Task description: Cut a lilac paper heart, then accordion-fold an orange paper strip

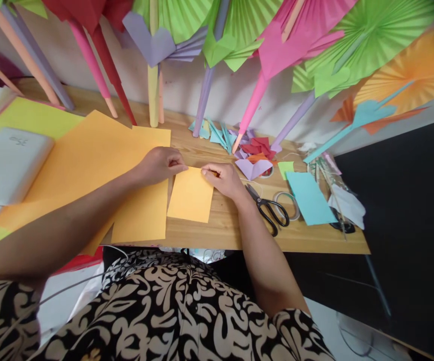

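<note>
A small yellow-orange sheet of paper (191, 196) lies on the wooden table in front of me. At its top left corner, the fingertips of my left hand (161, 164) are pinched together on the edge. My right hand (227, 179) has closed its thumb and fingers on the top right corner. Under my left wrist is a larger orange sheet (141, 210), overlapping a wide stack of orange paper (85, 155). Black-handled scissors (267, 205) lie to the right of my right wrist, partly over a roll of tape (289, 204).
Folded paper fans (273, 47) on rolled-paper sticks lean along the wall behind. Colourful paper scraps (252, 148) pile up beyond my right hand. A turquoise sheet (309, 198) lies at the right, a white power bank (13, 163) with a cable at the left. The table's front edge (295, 245) is close.
</note>
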### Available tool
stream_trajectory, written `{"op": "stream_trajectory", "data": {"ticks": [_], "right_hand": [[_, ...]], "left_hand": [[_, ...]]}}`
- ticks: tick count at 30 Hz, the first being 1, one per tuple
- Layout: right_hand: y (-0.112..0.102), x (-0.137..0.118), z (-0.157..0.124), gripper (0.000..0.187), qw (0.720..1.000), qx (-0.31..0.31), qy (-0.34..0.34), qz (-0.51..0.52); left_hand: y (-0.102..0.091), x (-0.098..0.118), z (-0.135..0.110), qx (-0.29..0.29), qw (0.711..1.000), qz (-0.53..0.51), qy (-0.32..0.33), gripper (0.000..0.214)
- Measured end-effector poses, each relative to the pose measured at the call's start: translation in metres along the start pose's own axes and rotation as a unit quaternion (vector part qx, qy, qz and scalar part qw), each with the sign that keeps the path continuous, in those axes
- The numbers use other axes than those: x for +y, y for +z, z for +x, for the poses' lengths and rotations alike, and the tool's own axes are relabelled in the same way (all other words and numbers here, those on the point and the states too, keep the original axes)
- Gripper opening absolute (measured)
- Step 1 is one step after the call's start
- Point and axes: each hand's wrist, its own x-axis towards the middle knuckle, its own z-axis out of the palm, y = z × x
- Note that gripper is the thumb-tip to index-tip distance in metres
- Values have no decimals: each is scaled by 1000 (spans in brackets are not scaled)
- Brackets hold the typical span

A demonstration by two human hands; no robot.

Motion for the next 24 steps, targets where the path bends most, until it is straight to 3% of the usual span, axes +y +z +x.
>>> {"op": "stream_trajectory", "data": {"ticks": [7,16,24], "right_hand": [[-12,13,-1,25,998,33,44,1],[-9,18,0,24,987,103,89,84],[-4,22,-1,26,987,84,88,107]], "left_hand": [[-6,-6,0,16,998,-17,-51,29],[-5,-4,-1,44,994,-65,-81,34],[-5,-6,0,67,993,-43,-91,31]]}}
